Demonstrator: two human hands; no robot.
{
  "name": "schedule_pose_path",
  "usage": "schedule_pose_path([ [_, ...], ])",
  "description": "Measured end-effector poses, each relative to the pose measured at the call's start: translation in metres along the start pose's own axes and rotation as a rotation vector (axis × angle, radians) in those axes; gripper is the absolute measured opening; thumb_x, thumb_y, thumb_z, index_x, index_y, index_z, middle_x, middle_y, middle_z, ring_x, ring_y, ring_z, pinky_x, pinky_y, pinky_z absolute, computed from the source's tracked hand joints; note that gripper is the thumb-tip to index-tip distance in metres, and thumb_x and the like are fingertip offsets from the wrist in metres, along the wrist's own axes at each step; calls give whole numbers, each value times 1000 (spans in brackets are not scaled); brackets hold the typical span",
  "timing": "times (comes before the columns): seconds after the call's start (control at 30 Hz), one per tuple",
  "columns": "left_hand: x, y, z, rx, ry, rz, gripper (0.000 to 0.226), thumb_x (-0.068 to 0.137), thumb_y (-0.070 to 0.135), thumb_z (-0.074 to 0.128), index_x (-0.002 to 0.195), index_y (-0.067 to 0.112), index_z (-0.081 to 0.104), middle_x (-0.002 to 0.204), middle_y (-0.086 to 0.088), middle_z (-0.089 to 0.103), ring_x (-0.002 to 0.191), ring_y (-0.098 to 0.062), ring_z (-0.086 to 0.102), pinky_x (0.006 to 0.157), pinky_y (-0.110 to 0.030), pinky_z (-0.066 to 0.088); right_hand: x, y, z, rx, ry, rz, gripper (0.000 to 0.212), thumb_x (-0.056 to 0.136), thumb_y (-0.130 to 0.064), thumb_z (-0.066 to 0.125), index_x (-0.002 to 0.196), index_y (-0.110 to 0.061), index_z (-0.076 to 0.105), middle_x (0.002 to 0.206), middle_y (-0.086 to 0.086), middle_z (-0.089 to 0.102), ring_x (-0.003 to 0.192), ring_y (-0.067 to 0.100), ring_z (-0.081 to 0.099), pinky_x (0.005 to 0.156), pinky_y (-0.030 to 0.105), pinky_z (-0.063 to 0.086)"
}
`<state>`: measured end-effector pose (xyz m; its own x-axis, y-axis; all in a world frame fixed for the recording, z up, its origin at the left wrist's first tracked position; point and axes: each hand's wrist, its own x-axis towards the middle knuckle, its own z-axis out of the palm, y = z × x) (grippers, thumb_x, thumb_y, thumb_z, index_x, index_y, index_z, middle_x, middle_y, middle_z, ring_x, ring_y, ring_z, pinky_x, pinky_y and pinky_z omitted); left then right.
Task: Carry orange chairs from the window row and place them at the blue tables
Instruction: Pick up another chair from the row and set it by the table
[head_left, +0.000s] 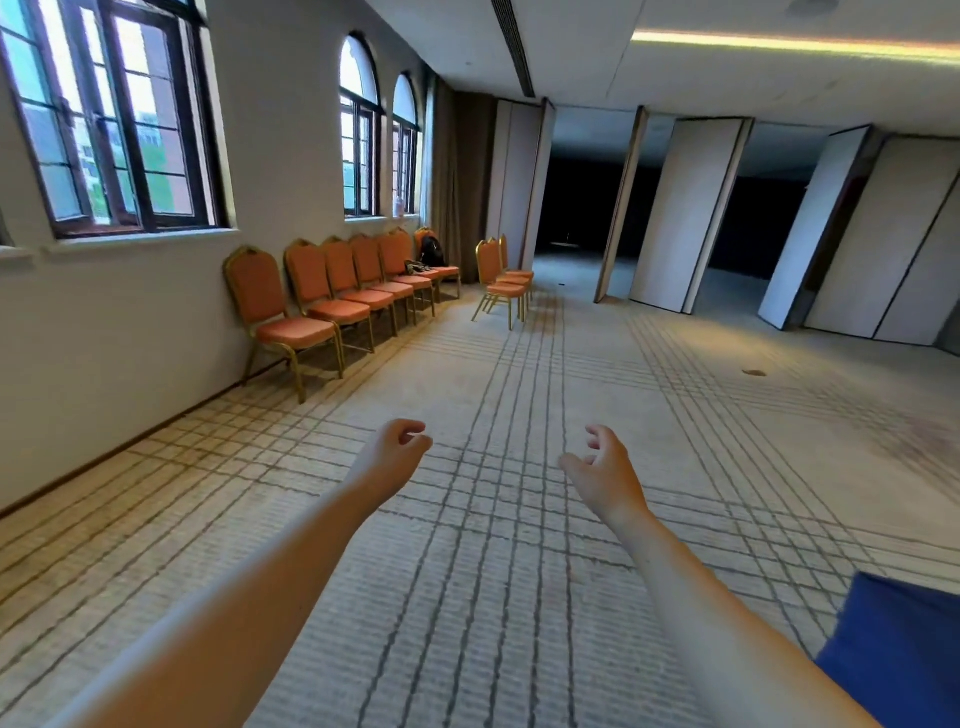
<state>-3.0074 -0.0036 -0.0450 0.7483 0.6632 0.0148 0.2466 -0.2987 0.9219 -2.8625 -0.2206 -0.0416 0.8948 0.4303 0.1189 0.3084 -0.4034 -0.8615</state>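
Two hands reach forward above the carpet (509, 597), both empty. The left hand (395, 452) has loosely curled fingers with the thumb near the forefinger. The right hand (605, 467) has relaxed, parted fingers.

The orange chairs (296, 317) stand in a row against the wall (104, 353) under the windows (119, 119), ahead of the left hand and to its left, well apart from it. A stack of chairs (504, 280) stands farther ahead, between the lines of the two hands and clear of the wall.

A black backpack (432, 249) sits on a chair at the far end of the row. Its contents cannot be seen.

One corner of the blue table (904, 654) lies behind the right hand, beside the right forearm. Partition panels (691, 208) stand far ahead, right of the right hand.
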Motion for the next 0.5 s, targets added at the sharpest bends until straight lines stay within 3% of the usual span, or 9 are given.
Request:
schedule_pose_path([
  [0.2,189,11,-10,2,-47,11,36,96,28,53,131,19,52,118,-3,60,104,-19,59,93,-39,50,164,-26,54,16,50,13,65,93,-27,57,150,-18,28,153,6,31,135,24,41,103,40,43],
  [0.33,289,12,7,-15,-65,-17,36,97,22,53,132,13,52,114,-5,59,100,-19,60,75,-27,49,250,-18,80,12,53,46,64,93,-27,58,149,-17,29,153,5,32,136,22,40,104,37,39],
  [0.5,414,10,43,-22,-92,-52,36,97,18,52,132,9,50,110,-5,57,94,-17,57,68,-21,44,376,9,98,24,99,112,66,90,-28,63,147,-20,32,150,5,35,131,22,44,96,34,41],
])
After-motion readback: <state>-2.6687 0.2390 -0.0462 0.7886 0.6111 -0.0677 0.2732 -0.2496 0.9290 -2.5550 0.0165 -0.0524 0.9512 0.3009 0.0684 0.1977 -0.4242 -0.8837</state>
